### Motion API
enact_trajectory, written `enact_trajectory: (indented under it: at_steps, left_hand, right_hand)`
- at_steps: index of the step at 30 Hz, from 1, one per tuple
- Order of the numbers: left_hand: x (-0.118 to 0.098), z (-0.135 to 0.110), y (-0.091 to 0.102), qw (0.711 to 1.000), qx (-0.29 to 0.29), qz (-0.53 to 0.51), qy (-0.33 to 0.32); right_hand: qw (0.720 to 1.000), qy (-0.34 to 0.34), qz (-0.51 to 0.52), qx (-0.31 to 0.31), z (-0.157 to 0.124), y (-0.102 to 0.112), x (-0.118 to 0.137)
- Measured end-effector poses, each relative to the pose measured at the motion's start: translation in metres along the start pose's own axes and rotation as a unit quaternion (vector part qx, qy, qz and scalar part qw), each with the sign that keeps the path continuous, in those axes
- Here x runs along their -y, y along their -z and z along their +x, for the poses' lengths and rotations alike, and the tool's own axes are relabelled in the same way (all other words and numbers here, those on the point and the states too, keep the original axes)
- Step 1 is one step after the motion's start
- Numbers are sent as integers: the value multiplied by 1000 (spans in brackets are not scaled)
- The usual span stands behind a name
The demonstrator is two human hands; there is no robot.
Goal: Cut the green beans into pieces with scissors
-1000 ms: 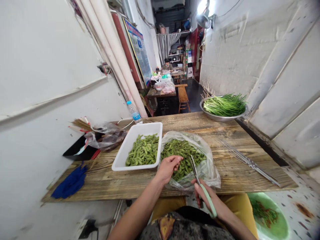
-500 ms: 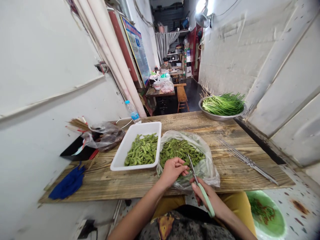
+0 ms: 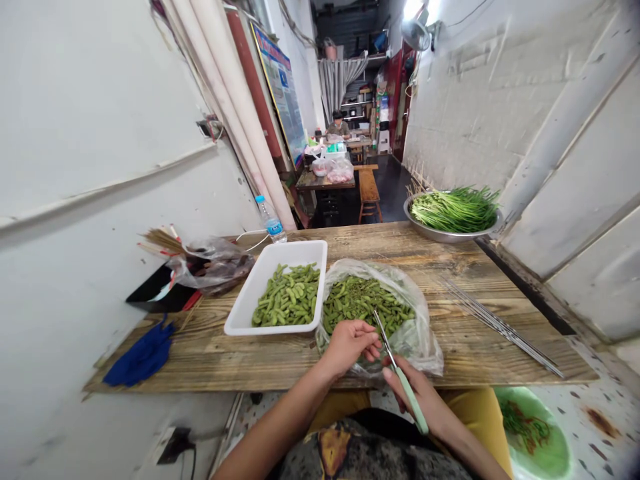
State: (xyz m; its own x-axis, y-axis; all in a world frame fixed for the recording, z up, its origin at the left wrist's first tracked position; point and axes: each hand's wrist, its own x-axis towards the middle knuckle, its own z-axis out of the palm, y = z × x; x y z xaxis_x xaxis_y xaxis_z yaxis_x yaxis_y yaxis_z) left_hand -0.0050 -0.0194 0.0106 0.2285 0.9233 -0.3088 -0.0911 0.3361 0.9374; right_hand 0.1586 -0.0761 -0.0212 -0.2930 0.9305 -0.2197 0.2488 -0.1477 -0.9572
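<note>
My left hand (image 3: 349, 345) is curled at the near edge of a clear plastic bag (image 3: 417, 337) full of green edamame pods (image 3: 365, 301); its fingertips pinch close to the blades, and what they hold is too small to make out. My right hand (image 3: 417, 393) grips scissors (image 3: 400, 377) with pale green handles, blades pointing up over the bag's near rim. A white rectangular tray (image 3: 245, 305) with more pods stands just left of the bag on the wooden table (image 3: 475, 353).
A metal bowl of green chives (image 3: 453, 212) sits far right. Metal skewers (image 3: 495, 323) lie to the right. A blue cloth (image 3: 143, 357), a black tray with bagged sticks (image 3: 200, 267) and a water bottle (image 3: 271, 221) are left. A green basin (image 3: 535, 433) sits on the floor. A person sits far back.
My left hand drew back from the pods to the bag's near edge, closing beside the scissor blades. My right hand with the scissors stayed about where it was.
</note>
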Motion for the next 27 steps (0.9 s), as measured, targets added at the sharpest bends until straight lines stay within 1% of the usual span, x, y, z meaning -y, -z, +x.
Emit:
enact_trajectory:
  at_steps: [4,7,8,9,10,11,12,13,14,15,16,17,18,19,20,22,23,24,25,26,27]
  left_hand:
    - [4,1,3,999,23,25,2]
    - [8,3,3,999,29,41,6]
    - [9,4,5,999,23,46,6]
    - [8,6,9,999,5,54,-1]
    - [5,7,15,997,-26,68,-17]
    - [1,8,24,992,-75,92,-45]
    - [-5,9,35,978,-137,130,-86]
    - [-13,10,47,953,-206,181,-133]
    - [-21,11,58,912,-275,242,-182]
    - [-28,11,69,862,-329,311,-227]
    - [-35,11,76,810,-369,375,-258]
    - [-40,11,80,762,-391,433,-281]
    - [-42,11,80,726,-388,483,-298]
    - [-41,12,75,707,-357,526,-310]
    - [-37,13,67,701,-297,565,-319]
    - [-23,16,46,706,-117,622,-318]
    - [-15,18,35,704,-32,642,-303]
    - [-7,21,24,697,34,658,-283]
    - [0,23,15,686,73,675,-263]
    - [6,26,8,673,90,691,-247]
    - [10,28,3,659,93,707,-239]
  right_hand:
    - [1000,-5,-2,2,1,3,1]
    - [999,-31,18,10,3,3,-1]
    - [999,-44,28,13,4,2,-3]
    - [998,-56,40,15,5,1,-6]
    - [996,-67,54,15,5,1,-9]
    - [995,-75,70,14,6,0,-13]
    - [993,-80,88,10,6,0,-16]
    - [991,-83,109,5,6,0,-18]
    - [988,-82,129,-2,6,0,-20]
    - [986,-78,149,-8,6,1,-21]
    - [983,-73,167,-12,6,1,-21]
    - [980,-71,185,-13,6,2,-21]
    - [976,-71,205,-12,5,1,-21]
    - [972,-74,224,-10,5,1,-20]
    - [967,-81,242,-6,5,0,-19]
    - [961,-93,262,-1,5,-1,-19]
    - [960,-94,264,0,4,-2,-20]
    - [961,-94,260,-1,4,-3,-20]
    - [963,-94,254,-1,3,-3,-21]
    - [964,-93,249,0,2,-3,-21]
    - [965,-92,245,0,0,-3,-21]
